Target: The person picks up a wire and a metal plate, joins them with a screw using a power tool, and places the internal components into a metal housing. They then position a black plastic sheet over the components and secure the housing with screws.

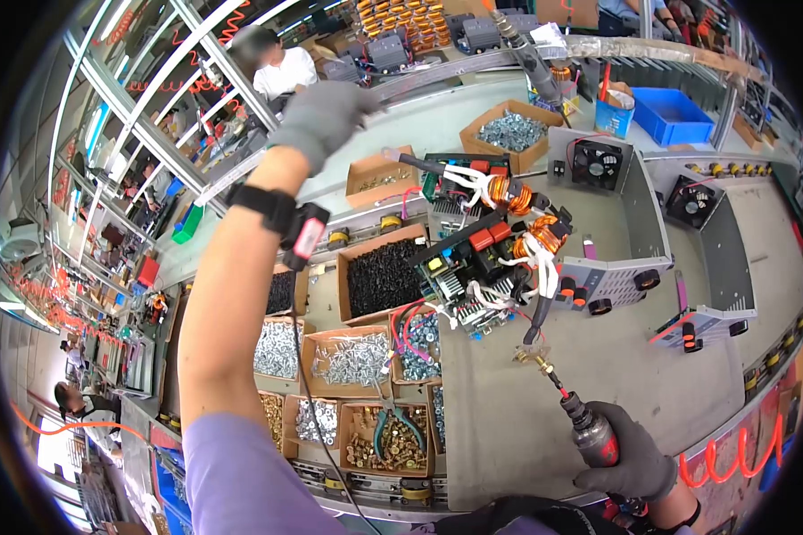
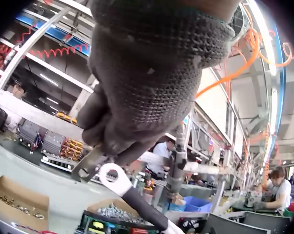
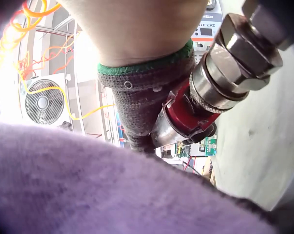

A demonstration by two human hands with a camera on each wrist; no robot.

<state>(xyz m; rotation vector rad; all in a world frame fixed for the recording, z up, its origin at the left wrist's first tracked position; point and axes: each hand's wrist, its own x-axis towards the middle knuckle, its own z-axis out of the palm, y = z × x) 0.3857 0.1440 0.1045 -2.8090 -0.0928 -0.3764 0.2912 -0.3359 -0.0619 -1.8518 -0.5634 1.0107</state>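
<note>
My gloved left hand (image 1: 323, 123) is raised over the back of the bench. In the left wrist view its fingertips pinch a small flat metal plate (image 2: 90, 164). Close beside that plate is the ring terminal (image 2: 115, 178) of a black-sleeved white cable (image 1: 455, 171), which leads to the circuit board assembly (image 1: 473, 276) with copper coils. My gloved right hand (image 1: 632, 453) grips a power screwdriver (image 1: 589, 430) with a red band. The driver's tip meets a brass-coloured bolt (image 1: 542, 364) on a metal piece at the end of a second black-sleeved cable (image 1: 539, 321).
Cardboard boxes of black screws (image 1: 382, 276), silver screws (image 1: 352, 359) and brass parts (image 1: 385, 441) stand on the left, with pliers (image 1: 380, 432) over the brass ones. Grey metal housings (image 1: 647, 214) with fans are at the right. A blue bin (image 1: 672, 116) sits behind.
</note>
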